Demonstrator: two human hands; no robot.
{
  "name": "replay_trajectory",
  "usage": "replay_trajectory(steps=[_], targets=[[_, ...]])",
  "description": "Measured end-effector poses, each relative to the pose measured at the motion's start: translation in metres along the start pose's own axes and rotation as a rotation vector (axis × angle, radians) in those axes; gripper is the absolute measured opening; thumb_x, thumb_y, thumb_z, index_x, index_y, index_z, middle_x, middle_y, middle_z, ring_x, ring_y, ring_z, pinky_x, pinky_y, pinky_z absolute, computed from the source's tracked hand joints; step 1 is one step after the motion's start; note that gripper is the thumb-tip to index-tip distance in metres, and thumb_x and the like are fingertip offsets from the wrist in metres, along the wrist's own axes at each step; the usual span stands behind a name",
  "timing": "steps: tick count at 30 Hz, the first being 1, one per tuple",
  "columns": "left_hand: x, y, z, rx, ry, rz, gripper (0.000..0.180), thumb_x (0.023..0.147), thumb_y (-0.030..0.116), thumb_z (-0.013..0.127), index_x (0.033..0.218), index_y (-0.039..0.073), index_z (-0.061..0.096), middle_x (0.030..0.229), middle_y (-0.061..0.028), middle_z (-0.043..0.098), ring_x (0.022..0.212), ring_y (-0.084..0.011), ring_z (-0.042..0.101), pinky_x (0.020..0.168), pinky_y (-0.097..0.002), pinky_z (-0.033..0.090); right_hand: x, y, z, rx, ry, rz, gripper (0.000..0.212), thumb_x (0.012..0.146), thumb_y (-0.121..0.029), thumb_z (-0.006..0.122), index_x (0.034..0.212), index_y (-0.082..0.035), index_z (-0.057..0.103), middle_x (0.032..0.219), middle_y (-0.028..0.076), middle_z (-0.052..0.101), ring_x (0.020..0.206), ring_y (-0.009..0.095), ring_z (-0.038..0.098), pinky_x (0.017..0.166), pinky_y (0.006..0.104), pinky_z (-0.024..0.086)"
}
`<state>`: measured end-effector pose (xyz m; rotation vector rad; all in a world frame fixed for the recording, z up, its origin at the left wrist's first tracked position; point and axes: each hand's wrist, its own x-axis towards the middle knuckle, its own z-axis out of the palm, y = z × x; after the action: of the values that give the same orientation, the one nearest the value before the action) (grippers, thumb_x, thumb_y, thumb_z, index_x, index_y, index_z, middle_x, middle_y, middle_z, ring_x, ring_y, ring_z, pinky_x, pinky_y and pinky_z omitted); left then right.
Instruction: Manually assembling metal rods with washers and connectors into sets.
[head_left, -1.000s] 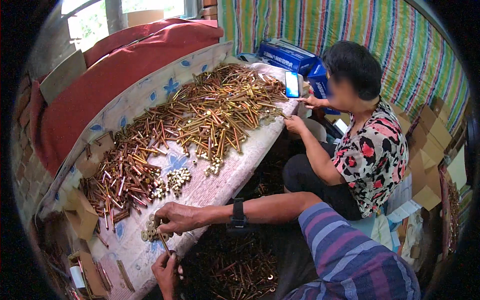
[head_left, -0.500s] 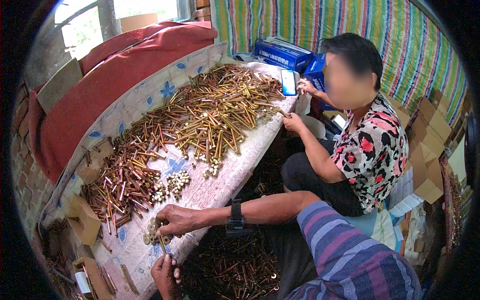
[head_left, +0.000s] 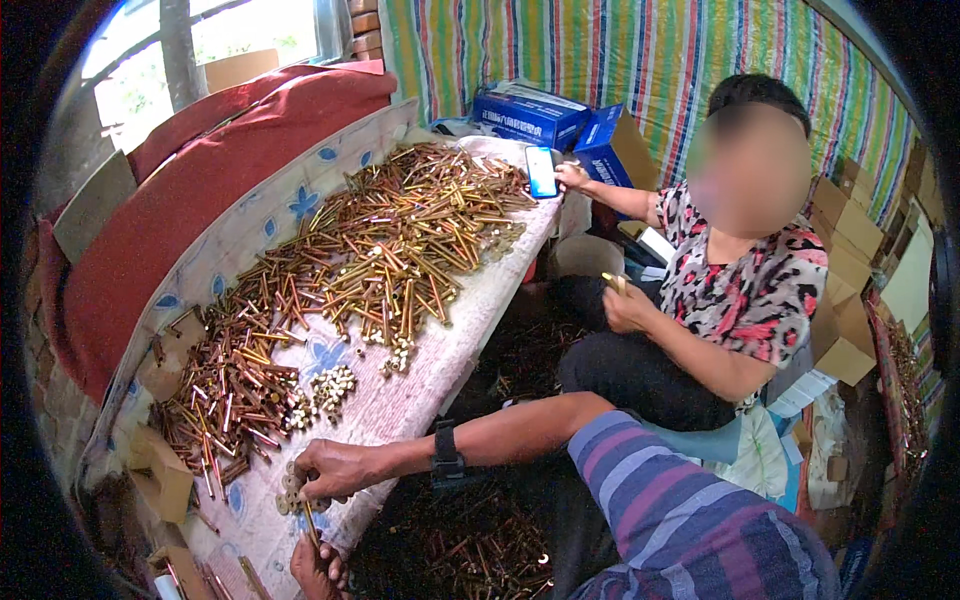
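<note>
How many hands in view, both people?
4: wearer's left hand at the lower edge, holding a metal rod; wearer's right hand at the washers; co-worker's hand at the phone; co-worker's other hand lower down, holding a small piece.

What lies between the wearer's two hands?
In the head view, a thin metal rod, held in the left hand, points toward the right hand.

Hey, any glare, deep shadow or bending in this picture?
Head view: the window glares near white; metal rods on the table glint; same view, the pile below it sits in deep shadow; also there, the flowered cloth edge bows, likely fisheye distortion, and the corners go black.
</note>
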<state>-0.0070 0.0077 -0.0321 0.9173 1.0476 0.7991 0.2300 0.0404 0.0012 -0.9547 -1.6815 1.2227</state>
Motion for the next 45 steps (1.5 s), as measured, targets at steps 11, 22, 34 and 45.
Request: replay_trajectory(steps=[11, 22, 34, 45], targets=[[-0.009, 0.004, 0.004, -0.064, 0.016, -0.008, 0.033, 0.099, 0.037, 0.053, 0.094, 0.005, 0.056, 0.061, 0.0039, 0.043, 0.037, -0.0050, 0.034, 0.029, -0.0209, 0.025, -0.002, -0.005, 0.007, -0.019, 0.007, 0.004, 0.024, 0.086, -0.021, 0.065, 0.087, 0.003, 0.065, 0.063, 0.004, 0.062, 0.052, 0.010, 0.055, 0.047, 0.0292, 0.046], [-0.014, 0.019, 0.023, -0.121, 0.023, -0.083, 0.039, 0.099, 0.039, 0.056, 0.089, 0.001, 0.059, 0.055, 0.0080, 0.036, 0.039, -0.0027, 0.032, 0.032, -0.0189, 0.021, -0.003, -0.032, -0.004, 0.199, 0.071, 0.282, 0.029, 0.097, -0.026, 0.063, 0.103, 0.002, 0.068, 0.071, 0.001, 0.062, 0.054, 0.006, 0.053, 0.047, 0.0223, 0.042], [0.007, -0.025, 0.012, -0.096, -0.129, 0.091, 0.036, 0.093, 0.042, 0.064, 0.096, 0.006, 0.066, 0.065, 0.0026, 0.054, 0.048, -0.0050, 0.049, 0.039, -0.0204, 0.037, -0.012, -0.044, 0.013, 0.048, 0.138, 0.422, 0.032, 0.095, -0.030, 0.061, 0.105, 0.000, 0.067, 0.063, -0.005, 0.050, 0.048, 0.005, 0.045, 0.042, 0.0205, 0.035], [0.000, -0.020, 0.026, -0.226, -0.110, 0.211, 0.047, 0.096, 0.051, 0.056, 0.072, 0.011, 0.057, 0.053, 0.0085, 0.040, 0.039, -0.0025, 0.034, 0.035, -0.0222, 0.025, -0.014, 0.000, 0.012, 0.410, 0.164, 0.243, 0.027, 0.100, -0.024, 0.056, 0.113, -0.002, 0.064, 0.056, -0.008, 0.045, 0.040, 0.001, 0.035, 0.035, 0.0182, 0.026]])
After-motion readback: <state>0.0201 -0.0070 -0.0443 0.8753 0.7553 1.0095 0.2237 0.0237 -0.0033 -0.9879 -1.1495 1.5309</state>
